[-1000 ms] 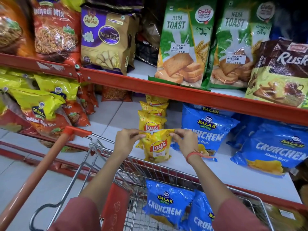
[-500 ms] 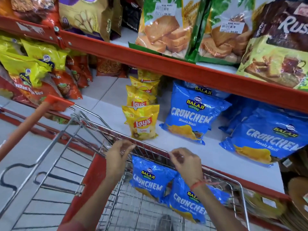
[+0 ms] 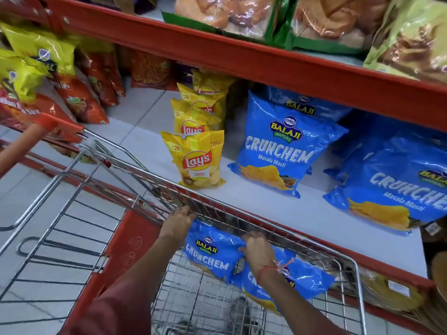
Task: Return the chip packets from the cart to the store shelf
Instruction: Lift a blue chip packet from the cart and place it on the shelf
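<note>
A blue Balaji Crunchem packet (image 3: pixel 212 252) leans inside the wire cart (image 3: pixel 302 234), overlapping a second blue packet (image 3: pixel 307 284). My left hand (image 3: pixel 177 222) lies over the first packet's top left corner, just under the cart rim. My right hand (image 3: pixel 257 250) has its fingers curled on the top right corner. On the white shelf (image 3: pixel 290 213) a row of yellow Lay's packets (image 3: pixel 196 160) stands upright. Blue Crunchem packets (image 3: pixel 283 146) lean beside it, and another (image 3: pixel 396 189) further right.
The cart's far rim sits close against the shelf's red front edge. A red upper shelf (image 3: pixel 242 56) with toast and rusk packs overhangs the chips. Yellow and red snack bags (image 3: pixel 79 100) fill the shelf's left. The orange cart handle (image 3: pixel 31 139) is at left.
One second ago both hands were setting a Lay's packet at the front of its row. They let go, dropped into the cart and now rest on the blue Crunchem packet. The view tilted down.
</note>
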The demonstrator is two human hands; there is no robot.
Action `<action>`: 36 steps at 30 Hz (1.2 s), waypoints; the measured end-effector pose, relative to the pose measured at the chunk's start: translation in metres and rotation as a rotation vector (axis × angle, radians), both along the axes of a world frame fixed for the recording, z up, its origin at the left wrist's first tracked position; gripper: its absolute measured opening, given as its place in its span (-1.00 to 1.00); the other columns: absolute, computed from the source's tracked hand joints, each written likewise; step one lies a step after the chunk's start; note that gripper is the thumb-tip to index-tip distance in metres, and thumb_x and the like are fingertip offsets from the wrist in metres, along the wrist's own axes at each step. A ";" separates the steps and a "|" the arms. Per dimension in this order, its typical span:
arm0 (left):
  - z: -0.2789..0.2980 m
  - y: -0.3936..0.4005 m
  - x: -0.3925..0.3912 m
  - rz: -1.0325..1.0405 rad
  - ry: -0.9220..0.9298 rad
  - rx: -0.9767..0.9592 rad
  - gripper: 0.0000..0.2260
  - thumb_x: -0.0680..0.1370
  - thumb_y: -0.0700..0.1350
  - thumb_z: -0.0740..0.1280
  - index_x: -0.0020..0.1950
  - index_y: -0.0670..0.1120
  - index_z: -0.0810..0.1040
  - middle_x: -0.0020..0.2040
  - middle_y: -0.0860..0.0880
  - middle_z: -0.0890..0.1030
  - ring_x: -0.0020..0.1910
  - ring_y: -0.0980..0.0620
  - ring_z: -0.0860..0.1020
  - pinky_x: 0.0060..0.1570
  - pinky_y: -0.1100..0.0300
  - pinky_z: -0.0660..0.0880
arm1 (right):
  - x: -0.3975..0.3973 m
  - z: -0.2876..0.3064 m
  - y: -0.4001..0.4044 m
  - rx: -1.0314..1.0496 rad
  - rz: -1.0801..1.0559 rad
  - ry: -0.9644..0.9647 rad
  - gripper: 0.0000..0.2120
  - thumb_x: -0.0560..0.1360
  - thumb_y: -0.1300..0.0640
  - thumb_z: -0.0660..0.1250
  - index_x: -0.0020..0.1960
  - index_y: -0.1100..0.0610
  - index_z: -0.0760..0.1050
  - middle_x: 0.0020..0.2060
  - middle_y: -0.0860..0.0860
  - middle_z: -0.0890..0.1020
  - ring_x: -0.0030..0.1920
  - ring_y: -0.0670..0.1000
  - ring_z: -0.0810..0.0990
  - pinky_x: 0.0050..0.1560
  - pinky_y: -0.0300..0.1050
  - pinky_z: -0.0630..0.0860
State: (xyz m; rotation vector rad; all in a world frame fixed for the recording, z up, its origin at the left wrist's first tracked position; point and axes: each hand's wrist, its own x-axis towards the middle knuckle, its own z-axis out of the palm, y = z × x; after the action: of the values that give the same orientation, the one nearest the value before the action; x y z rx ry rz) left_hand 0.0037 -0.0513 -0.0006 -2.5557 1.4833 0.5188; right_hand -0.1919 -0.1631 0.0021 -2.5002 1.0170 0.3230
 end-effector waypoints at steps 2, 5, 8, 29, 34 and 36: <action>-0.001 0.004 -0.001 0.021 -0.001 0.008 -0.44 0.44 -0.40 0.28 0.39 -0.08 0.27 0.45 -0.15 0.26 0.39 -0.12 0.32 0.43 0.05 0.32 | -0.001 0.006 0.003 0.067 -0.057 -0.025 -0.77 0.52 0.14 0.30 0.13 0.19 0.54 0.13 0.13 0.58 0.13 0.15 0.57 0.06 -0.04 0.52; 0.009 0.015 -0.004 0.059 0.050 0.046 -0.49 0.49 -0.32 0.29 0.40 -0.10 0.25 0.36 -0.18 0.38 0.31 -0.14 0.40 0.34 0.06 0.41 | -0.008 0.012 0.015 0.146 -0.101 -0.058 -0.80 0.53 0.11 0.29 0.06 0.18 0.59 0.00 0.17 0.67 0.03 0.16 0.62 0.04 -0.01 0.57; 0.034 0.030 -0.009 0.168 0.159 0.008 -0.69 0.54 -0.24 0.25 0.28 -0.12 0.39 0.13 -0.21 0.59 0.11 -0.18 0.56 0.10 0.02 0.51 | -0.019 0.020 0.032 0.184 -0.187 -0.130 -0.82 0.53 0.09 0.30 0.04 0.14 0.61 -0.05 0.16 0.71 -0.01 0.15 0.64 0.02 -0.01 0.59; 0.235 0.009 -0.048 0.185 0.342 -0.987 -0.92 0.49 -0.09 0.36 -0.06 -0.07 0.58 -0.15 -0.01 0.66 -0.19 0.03 0.59 -0.26 0.53 0.38 | -0.077 0.248 -0.024 -0.223 -0.417 -0.901 -0.96 0.41 0.15 0.44 -0.18 0.12 0.64 -0.39 -0.07 0.61 -0.35 -0.50 0.50 -0.35 -0.60 0.35; 0.262 -0.042 -0.057 0.130 0.334 -1.103 -0.93 0.51 -0.13 0.33 -0.06 -0.09 0.58 -0.14 -0.01 0.63 -0.14 0.01 0.56 -0.18 0.25 0.45 | -0.085 0.272 -0.053 -0.300 -0.458 -1.012 -0.92 0.45 0.15 0.41 -0.18 -0.02 0.59 -0.40 -0.03 0.60 -0.32 -0.16 0.59 -0.31 -0.32 0.44; 0.266 -0.060 -0.057 0.104 0.301 -1.100 -0.92 0.51 -0.13 0.33 -0.06 -0.10 0.59 -0.11 -0.05 0.65 -0.13 -0.01 0.57 -0.16 0.19 0.43 | -0.084 0.272 -0.066 -0.305 -0.485 -1.026 -0.92 0.45 0.14 0.40 -0.18 -0.02 0.58 -0.38 -0.01 0.61 -0.37 -0.09 0.56 -0.31 -0.35 0.45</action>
State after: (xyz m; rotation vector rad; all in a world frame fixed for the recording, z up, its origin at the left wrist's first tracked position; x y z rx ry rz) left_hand -0.0530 -0.1116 0.2649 -3.4707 2.1837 0.0590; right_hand -0.2761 -0.2287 0.2739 -2.0462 1.1585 -1.1967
